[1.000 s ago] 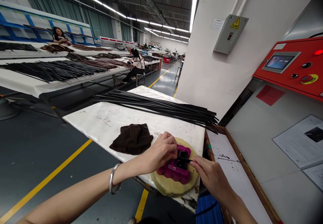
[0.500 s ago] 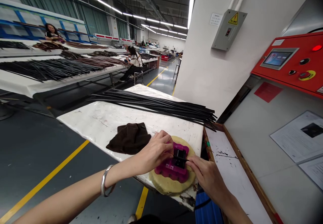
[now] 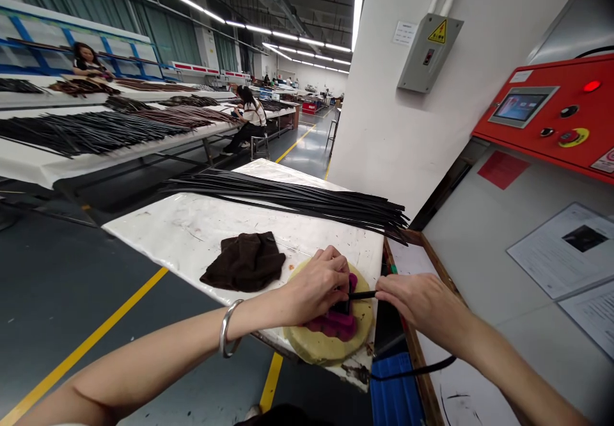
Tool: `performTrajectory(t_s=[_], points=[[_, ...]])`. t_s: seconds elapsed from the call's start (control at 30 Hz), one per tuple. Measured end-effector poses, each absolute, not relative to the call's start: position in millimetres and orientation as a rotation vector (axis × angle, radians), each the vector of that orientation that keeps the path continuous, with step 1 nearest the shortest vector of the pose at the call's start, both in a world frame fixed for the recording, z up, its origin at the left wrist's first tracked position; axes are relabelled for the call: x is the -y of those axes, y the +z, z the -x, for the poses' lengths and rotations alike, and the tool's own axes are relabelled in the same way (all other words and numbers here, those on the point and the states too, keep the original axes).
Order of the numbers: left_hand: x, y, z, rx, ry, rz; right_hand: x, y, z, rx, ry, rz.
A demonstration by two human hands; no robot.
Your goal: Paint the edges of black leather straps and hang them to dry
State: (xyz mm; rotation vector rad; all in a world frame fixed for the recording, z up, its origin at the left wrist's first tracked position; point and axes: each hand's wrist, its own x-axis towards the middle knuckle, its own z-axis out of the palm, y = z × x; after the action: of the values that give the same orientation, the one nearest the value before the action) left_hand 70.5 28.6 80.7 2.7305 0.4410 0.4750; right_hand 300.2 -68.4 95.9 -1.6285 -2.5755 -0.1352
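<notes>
Between your hands, a black strap (image 3: pixel 362 295) runs into a pink holder (image 3: pixel 336 325). Your right hand (image 3: pixel 422 304) reaches in with the arm nearly level, fingertips pinching the strap's end. Your left hand (image 3: pixel 316 279) clenches down over the holder, which sits on a round yellow pad (image 3: pixel 330 346) just beneath your grip.

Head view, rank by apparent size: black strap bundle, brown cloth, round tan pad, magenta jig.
Black strap bundle; then brown cloth and round tan pad, too alike to rank; then magenta jig, partly hidden by the left hand.
</notes>
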Motion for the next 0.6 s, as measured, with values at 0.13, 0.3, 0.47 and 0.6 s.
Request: performTrajectory(t_s=[0.13,0.3,0.47,0.6], points=[[-31.4,79.2,-70.0,-0.432,0.524,-2.75,59.5,126.7,-291.2,2.719,-0.237,1.516],[-29.2,80.2,-71.1,-0.449,0.521,-2.767,55.4,144.1,-279.8,2.831,-0.372,1.436],[-21.9,74.9,-81.7,-0.438,0.497,-2.747,56.9,140.5,-275.0,2.886,-0.553,1.457],[-25.3,73.4,-88.9,-0.407,0.557,-2.757,59.1,148.2,-281.5,2.724,-0.236,1.631]])
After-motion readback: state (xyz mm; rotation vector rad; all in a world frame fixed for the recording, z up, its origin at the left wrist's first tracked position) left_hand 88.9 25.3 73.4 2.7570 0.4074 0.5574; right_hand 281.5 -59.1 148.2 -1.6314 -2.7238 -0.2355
